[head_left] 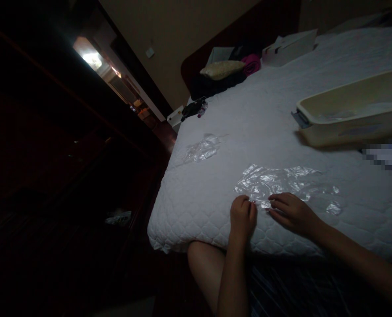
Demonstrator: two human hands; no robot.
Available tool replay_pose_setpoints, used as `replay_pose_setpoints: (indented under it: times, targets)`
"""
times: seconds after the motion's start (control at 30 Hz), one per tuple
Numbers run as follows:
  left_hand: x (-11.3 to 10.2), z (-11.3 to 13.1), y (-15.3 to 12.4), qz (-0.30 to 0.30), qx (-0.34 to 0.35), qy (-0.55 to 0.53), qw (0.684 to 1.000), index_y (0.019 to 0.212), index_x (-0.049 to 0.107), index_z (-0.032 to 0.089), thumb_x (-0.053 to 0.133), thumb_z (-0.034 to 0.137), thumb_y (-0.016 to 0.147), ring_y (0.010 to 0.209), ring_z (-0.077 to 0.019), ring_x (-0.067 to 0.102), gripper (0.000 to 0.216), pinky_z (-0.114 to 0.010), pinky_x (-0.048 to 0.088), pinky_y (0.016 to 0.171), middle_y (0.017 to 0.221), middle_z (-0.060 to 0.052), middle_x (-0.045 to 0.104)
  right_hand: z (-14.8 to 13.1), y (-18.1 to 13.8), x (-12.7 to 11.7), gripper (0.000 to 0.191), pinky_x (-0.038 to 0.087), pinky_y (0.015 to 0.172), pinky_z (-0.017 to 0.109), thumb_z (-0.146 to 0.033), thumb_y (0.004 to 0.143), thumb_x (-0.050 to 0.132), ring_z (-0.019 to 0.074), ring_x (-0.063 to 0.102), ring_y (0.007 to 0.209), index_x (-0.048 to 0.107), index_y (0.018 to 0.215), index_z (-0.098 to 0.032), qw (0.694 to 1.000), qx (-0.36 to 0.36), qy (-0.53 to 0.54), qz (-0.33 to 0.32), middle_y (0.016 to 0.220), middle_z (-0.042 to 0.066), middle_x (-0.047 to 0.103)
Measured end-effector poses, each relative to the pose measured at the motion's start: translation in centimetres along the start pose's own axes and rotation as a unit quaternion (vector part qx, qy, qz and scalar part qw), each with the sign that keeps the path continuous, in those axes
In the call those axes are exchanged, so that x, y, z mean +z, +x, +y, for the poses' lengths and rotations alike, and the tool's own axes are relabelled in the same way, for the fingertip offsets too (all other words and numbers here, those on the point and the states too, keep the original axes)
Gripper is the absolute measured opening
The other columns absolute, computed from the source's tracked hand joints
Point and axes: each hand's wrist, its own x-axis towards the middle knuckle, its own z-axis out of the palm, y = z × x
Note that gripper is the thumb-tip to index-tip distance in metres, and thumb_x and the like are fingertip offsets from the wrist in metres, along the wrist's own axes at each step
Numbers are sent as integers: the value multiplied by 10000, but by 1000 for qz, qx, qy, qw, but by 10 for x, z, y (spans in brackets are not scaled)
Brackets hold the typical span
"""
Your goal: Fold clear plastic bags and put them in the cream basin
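Observation:
A clear, crinkled plastic bag (pixel 281 181) lies spread on the white quilted bed cover. My left hand (pixel 243 216) is closed at the bag's near left edge, its fingertips pinching the film. Close by on the right, my right hand (pixel 290 213) holds the same near edge between thumb and fingers. A short stretch of film shows between the two hands. Farther off to the left, a second clear plastic piece (pixel 204 147) lies flat on the bed, touched by neither hand.
A cream plastic bin (pixel 347 127) with a grey handle latch stands on the bed at right. Toward the headboard are a white box (pixel 290 49), a beige pillow (pixel 222 69) and a rolled magenta cloth (pixel 251 64). The bed (pixel 182 220) ends at left beside a dark floor.

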Motion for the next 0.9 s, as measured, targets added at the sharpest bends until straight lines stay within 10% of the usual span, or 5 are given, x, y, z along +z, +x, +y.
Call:
replay_pose_setpoints:
  times: [0.9]
  targets:
    - [2,-2,-3,50,21,54,997,817,620,170,592,151,842,1200,-264,509,42,-503,486,971,1132,-103,611,0,-2,7,366,352,993,516,-308,873,538,272,575,1103,597,1201,-157,993,13,-92,-70,1185,164,637]
